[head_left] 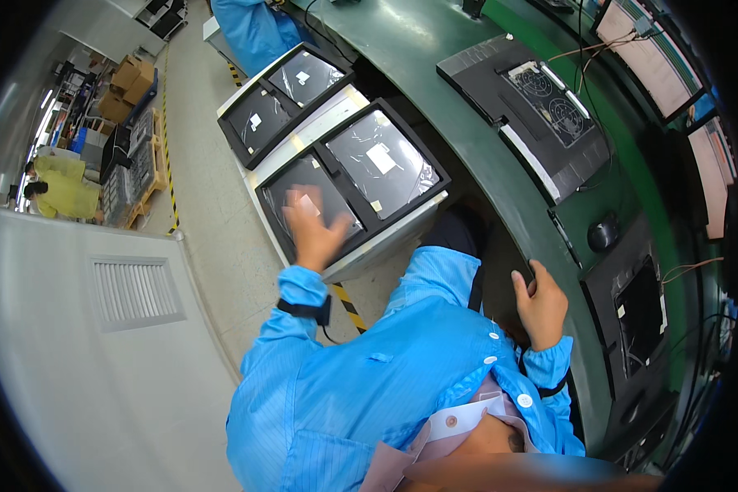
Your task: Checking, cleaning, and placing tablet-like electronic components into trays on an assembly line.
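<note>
The left hand (313,234) hung over the left panel (303,174) of the near black tray (354,197), its fingers spread and blurred, gripping nothing; whether they touched the film could not be told. That panel and its neighbour, the right panel (361,160), each lay inside a raised black rim, a divider running between them. The near tray sat on a pale stand (385,242), whose edge showed just past the rim on the side toward the person. Beyond it lay the far tray (280,97), a pale strip separating the two.

To the right, a dark gap ran between the stand and the curved edge of the green worktop (526,209). The right hand (543,307) hung beside that edge, thumb and fingers apart and holding nothing. On the worktop, a black housing (467,70) reached close to the edge, while a mouse (603,233) sat farther in.

On the left, a strip of floor (221,221) lay between the stand and a white partition (74,361), giving room at that side.
</note>
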Action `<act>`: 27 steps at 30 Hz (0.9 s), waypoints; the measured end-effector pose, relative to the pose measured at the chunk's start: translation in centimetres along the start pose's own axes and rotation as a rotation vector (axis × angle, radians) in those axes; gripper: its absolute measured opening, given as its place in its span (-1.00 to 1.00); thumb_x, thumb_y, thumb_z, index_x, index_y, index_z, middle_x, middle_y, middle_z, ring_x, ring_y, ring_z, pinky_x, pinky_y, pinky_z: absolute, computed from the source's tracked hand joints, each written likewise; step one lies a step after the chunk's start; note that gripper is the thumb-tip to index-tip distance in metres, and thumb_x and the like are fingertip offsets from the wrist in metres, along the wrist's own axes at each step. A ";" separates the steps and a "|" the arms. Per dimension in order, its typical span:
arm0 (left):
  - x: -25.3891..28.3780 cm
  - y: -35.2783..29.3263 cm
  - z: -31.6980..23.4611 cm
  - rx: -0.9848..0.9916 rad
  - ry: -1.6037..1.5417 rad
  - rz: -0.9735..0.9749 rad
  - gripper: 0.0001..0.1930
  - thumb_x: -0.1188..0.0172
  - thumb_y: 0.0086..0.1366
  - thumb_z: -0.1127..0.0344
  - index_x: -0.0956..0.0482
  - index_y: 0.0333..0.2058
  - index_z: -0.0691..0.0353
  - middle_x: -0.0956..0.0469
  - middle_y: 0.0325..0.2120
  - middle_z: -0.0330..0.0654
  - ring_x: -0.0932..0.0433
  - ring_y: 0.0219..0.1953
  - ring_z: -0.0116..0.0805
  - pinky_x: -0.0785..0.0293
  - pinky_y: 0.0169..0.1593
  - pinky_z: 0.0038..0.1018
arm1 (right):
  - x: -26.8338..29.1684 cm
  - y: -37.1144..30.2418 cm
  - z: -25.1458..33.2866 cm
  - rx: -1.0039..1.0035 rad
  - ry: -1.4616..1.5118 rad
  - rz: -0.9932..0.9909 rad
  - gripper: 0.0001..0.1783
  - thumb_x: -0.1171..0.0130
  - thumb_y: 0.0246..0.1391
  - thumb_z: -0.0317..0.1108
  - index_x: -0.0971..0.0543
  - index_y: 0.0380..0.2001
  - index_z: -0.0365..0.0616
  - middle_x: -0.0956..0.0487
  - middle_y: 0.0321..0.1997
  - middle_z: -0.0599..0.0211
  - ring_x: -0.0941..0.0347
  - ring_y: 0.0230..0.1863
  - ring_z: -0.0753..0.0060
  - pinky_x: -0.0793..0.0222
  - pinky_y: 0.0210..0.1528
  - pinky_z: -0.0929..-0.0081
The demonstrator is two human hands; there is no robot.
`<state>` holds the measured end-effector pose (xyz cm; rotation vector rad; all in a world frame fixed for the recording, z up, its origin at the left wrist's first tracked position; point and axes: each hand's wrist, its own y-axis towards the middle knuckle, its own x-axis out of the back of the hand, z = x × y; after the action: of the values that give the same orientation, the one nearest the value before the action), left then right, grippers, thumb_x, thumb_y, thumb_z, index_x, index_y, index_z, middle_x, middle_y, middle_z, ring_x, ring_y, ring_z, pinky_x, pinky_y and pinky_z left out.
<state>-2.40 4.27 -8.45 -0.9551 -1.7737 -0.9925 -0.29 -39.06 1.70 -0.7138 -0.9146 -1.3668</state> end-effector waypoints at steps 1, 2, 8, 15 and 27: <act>0.1 -0.9 -3.0 -0.078 -0.092 0.234 0.01 -0.41 0.07 -0.22 -0.23 0.36 0.24 -0.05 0.39 0.29 0.03 0.46 0.21 0.17 0.40 0.25 | 0.1 0.0 0.0 0.010 -0.001 -0.004 -0.58 -0.35 0.09 -0.16 -0.63 -0.08 -0.21 -0.50 -0.60 0.24 -0.47 -0.58 0.20 -0.35 -0.47 0.26; -1.8 -2.8 -4.7 -0.124 -0.023 0.223 -0.04 -0.36 0.11 -0.24 -0.24 0.37 0.15 -0.07 0.39 0.25 0.05 0.47 0.19 0.20 0.38 0.32 | 0.1 -0.1 0.0 0.029 0.000 -0.005 -0.59 -0.36 0.09 -0.17 -0.63 -0.08 -0.20 -0.50 -0.61 0.24 -0.47 -0.58 0.21 -0.35 -0.48 0.26; -5.3 -2.9 -4.1 -0.001 0.157 0.170 -0.24 -0.23 0.28 -0.18 -0.27 0.38 -0.10 -0.14 0.38 0.16 0.02 0.47 0.18 0.22 0.33 0.45 | 1.1 -0.8 -0.3 0.066 0.028 -0.027 -0.62 -0.37 0.07 -0.21 -0.63 -0.09 -0.19 -0.49 -0.61 0.27 -0.45 -0.59 0.23 -0.33 -0.48 0.28; -5.0 4.8 1.7 -0.029 0.178 0.125 -0.28 -0.18 0.30 -0.19 -0.30 0.36 -0.05 -0.19 0.36 0.16 -0.04 0.44 0.18 0.13 0.32 0.44 | 1.6 -2.5 0.8 0.138 0.054 0.046 -0.64 -0.39 0.03 -0.28 -0.63 -0.11 -0.21 -0.50 -0.55 0.25 -0.45 -0.56 0.23 -0.32 -0.48 0.28; -6.0 14.5 10.1 -0.213 0.338 0.149 -0.33 -0.19 0.38 -0.01 -0.32 0.28 0.36 -0.43 0.19 0.16 -0.45 0.18 0.07 -0.37 0.25 -0.15 | 1.7 -6.4 -4.9 0.095 0.045 -0.137 -0.67 -0.24 0.14 -0.09 -0.59 -0.16 -0.08 -0.55 -0.42 0.23 -0.54 -0.36 0.07 -0.45 -0.28 0.18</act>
<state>9.36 17.81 -13.69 -0.9697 -1.3184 -1.1853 -6.04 -44.80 0.26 -0.5546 -1.0007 -1.4440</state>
